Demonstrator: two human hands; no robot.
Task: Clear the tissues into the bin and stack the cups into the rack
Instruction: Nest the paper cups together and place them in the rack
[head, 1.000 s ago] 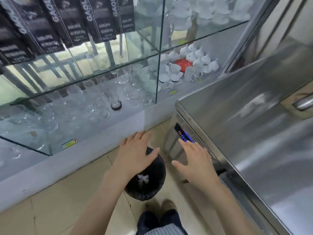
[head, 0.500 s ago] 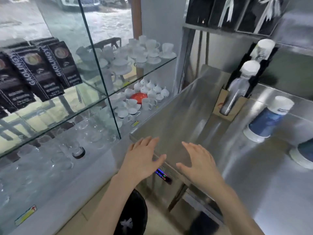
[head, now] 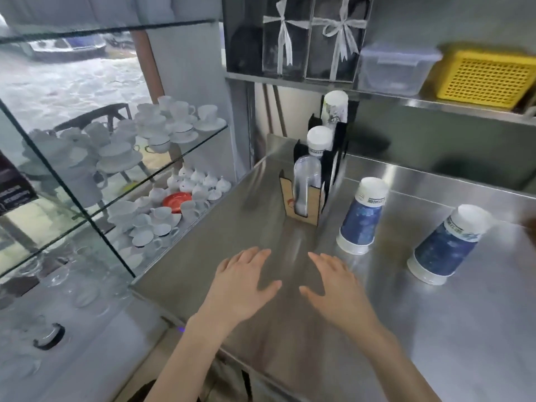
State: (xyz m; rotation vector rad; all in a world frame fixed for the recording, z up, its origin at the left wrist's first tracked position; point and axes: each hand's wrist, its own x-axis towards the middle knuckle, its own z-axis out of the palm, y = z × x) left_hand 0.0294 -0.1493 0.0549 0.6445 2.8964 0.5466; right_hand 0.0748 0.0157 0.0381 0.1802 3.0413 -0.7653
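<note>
Two blue paper cups stand upside down on the steel counter [head: 435, 329]: one [head: 361, 217] at mid-right, another [head: 448, 246] farther right. The cup rack [head: 301, 201], a wood and black holder at the counter's back, carries stacks of clear and white cups [head: 317, 143]. My left hand [head: 242, 287] and my right hand [head: 338, 288] hover flat over the counter's near left part, fingers spread, holding nothing. The nearer cup is just right of my right hand's fingertips, apart from them. The bin and any tissues are out of view.
A glass display case [head: 116, 175] with white teacups and glasses stands to the left, close to the counter's edge. A shelf above the counter holds ribboned boxes [head: 313, 39], a clear tub [head: 397, 68] and a yellow basket [head: 487, 79].
The view has swung up from the floor bin to the countertop. Both open hands rose from above the bin to above the counter. The cups and rack came into view.
</note>
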